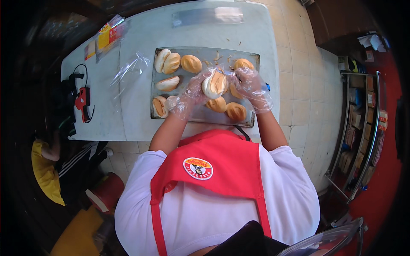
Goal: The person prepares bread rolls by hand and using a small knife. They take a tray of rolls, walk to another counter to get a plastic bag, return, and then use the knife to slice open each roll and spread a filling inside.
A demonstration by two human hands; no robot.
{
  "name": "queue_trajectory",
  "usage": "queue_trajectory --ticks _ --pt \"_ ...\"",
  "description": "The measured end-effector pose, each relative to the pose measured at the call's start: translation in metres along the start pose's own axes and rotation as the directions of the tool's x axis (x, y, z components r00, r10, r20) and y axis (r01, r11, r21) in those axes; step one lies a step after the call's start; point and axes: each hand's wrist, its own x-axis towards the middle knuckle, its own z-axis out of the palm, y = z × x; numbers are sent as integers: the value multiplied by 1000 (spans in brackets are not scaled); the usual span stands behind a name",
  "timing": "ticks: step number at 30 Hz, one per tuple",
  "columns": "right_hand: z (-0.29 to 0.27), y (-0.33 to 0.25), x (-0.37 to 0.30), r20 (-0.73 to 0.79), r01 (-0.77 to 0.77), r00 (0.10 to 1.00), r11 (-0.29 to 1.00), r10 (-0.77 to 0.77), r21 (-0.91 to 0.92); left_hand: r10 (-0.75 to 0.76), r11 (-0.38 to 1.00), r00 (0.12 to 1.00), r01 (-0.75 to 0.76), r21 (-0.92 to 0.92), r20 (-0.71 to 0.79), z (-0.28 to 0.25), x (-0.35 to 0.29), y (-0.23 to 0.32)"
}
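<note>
Both of my hands wear clear plastic gloves over a dark-edged metal baking tray (154, 64). Fingers of my left hand (193, 93) are closed round a bread roll (215, 84), whose pale side and brown middle show. Close to that roll's right side, my right hand (253, 85) has its fingers bent in a pinch; the crinkled glove hides what is in them. Several golden rolls lie about the tray, among them one roll (191, 63) at the back and another roll (236, 111) at the front right. Paler rolls (167, 83) sit along the left side. Crumbs dot the tray's back part.
On the pale table (141, 25) are a clear plastic bag (131, 70), a flat clear sheet (208, 16), colourful packets (106, 37) and a red device with a black cord (82, 99). A person in a yellow shirt (45, 173) is at left; a stocked metal rack (358, 128) stands right.
</note>
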Motion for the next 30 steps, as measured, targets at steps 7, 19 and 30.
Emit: queue_trajectory --ticks 7,19,30 --pt "37 42 -25 80 -60 993 952 88 -301 160 987 977 -160 14 -142 -50 20 -19" --pt "-32 9 36 549 -147 666 810 505 -567 344 645 933 -153 749 -106 16 -45 19" --pt "-20 -41 16 504 -619 748 180 432 764 394 609 903 -395 688 169 9 -20 32"
